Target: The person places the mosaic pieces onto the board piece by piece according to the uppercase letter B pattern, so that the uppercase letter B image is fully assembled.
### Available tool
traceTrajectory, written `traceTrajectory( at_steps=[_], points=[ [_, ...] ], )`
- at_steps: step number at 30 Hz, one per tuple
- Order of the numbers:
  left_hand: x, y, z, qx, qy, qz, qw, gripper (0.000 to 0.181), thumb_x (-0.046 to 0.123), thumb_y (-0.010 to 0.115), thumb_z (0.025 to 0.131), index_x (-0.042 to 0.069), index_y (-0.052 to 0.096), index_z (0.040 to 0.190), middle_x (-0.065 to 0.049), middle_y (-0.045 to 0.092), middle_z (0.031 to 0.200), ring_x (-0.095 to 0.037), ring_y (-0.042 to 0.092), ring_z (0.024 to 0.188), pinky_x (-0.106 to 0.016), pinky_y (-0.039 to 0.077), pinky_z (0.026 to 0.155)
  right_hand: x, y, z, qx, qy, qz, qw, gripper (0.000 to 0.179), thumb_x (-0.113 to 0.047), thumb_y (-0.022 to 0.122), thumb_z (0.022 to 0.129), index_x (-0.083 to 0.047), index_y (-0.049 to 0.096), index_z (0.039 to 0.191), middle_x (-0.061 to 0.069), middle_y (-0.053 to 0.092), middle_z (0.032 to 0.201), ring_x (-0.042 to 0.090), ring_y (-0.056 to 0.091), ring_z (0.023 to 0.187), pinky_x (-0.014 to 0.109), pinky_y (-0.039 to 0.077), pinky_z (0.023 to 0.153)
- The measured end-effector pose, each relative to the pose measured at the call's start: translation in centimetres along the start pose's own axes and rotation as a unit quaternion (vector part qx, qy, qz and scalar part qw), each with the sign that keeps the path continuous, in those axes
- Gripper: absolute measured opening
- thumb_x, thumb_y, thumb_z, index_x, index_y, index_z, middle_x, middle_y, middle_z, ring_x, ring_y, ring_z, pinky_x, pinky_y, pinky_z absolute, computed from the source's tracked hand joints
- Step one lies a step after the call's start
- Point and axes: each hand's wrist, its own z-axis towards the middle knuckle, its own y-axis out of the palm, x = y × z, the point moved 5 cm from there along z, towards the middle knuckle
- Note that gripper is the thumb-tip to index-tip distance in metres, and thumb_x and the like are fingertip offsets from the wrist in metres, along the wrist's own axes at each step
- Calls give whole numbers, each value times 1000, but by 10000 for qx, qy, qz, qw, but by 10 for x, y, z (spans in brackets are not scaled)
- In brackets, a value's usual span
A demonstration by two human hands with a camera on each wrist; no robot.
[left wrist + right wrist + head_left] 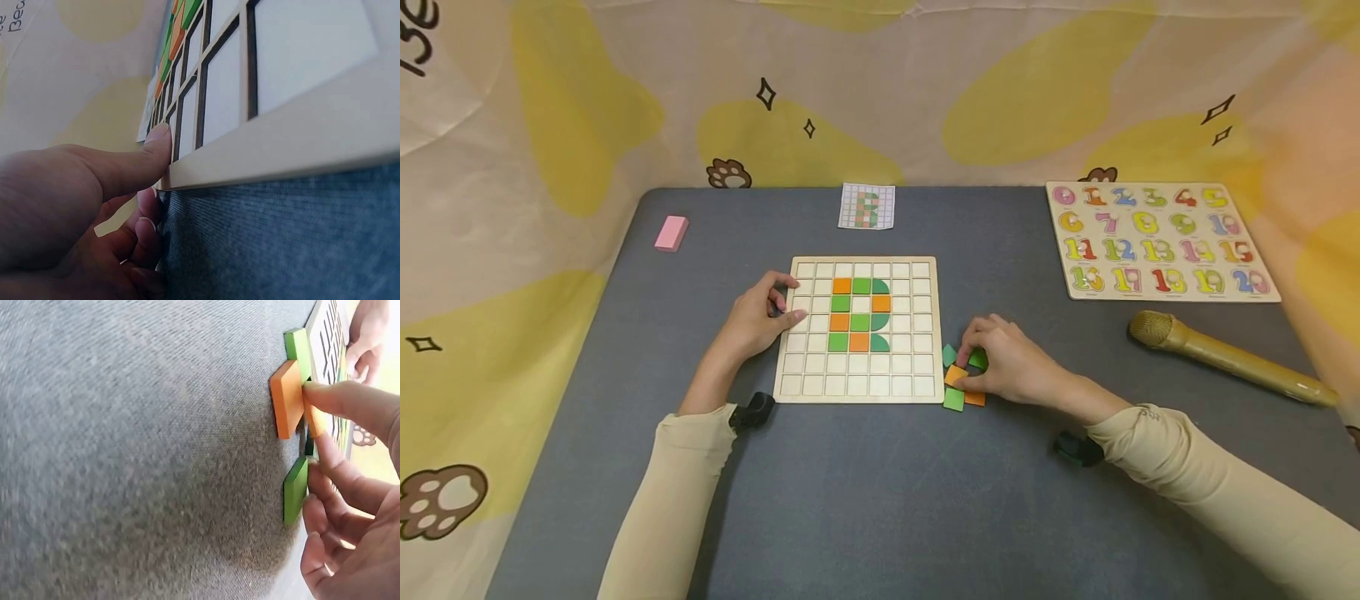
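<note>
A wooden grid board (858, 387) lies on the dark table, with orange, green and teal pieces forming a pattern in its upper middle cells. My left hand (756, 320) grips the board's left edge. In the left wrist view the thumb (160, 139) is on the rim and the other fingers curl low against the side. Beside the board's lower right corner, my right hand (1015, 360) pinches an orange square tile (956, 376) between thumb and index finger. Around it lie a light green tile (953, 400), another orange tile (287, 400), a green tile (295, 492) and a teal piece (950, 356).
Behind the board lies a small pattern card (846, 218). A pink block (671, 234) is at the back left. At the back right is a number puzzle board (1172, 295), with a gold microphone (1240, 360) in front of it.
</note>
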Motion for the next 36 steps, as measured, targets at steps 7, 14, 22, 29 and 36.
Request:
traceTrajectory(
  at_steps=[7,14,22,29,36],
  points=[
    [1,0,-1,-2,-25,17,10000,44,16,72,102,6,52,141,-11,49,102,-26,45,90,-38,34,82,-3,-5,5,352,-247,701,9966,17,-6,87,85,-12,72,88,0,68,85,18,57,82,29,46,73],
    [0,-1,0,-10,22,-15,10000,45,16,73,102,5,52,141,-12,49,102,-26,45,89,-39,34,81,-17,6,14,563,-338,1498,9865,12,-8,86,89,-12,76,94,-1,68,82,15,58,74,24,47,66],
    [0,0,0,-3,-11,42,10000,46,16,73,102,5,52,141,-12,49,103,-27,46,91,-39,33,81,-47,28,31,593,-777,1963,9757,9,-5,81,93,-9,81,101,2,76,93,12,65,80,24,54,73],
    [0,-1,0,-1,-26,65,10000,45,16,73,102,5,52,141,-12,49,104,-27,45,92,-38,33,82,-67,39,53,609,-946,1896,9754,8,-6,81,93,-9,80,101,2,76,89,10,65,81,24,51,72],
    [0,0,0,4,4,57,10000,45,16,73,102,5,52,141,-12,49,103,-26,45,90,-39,33,81,-87,47,71,499,-757,1900,9776,6,-8,83,92,-7,78,95,2,75,85,8,66,77,23,54,74]
  ],
)
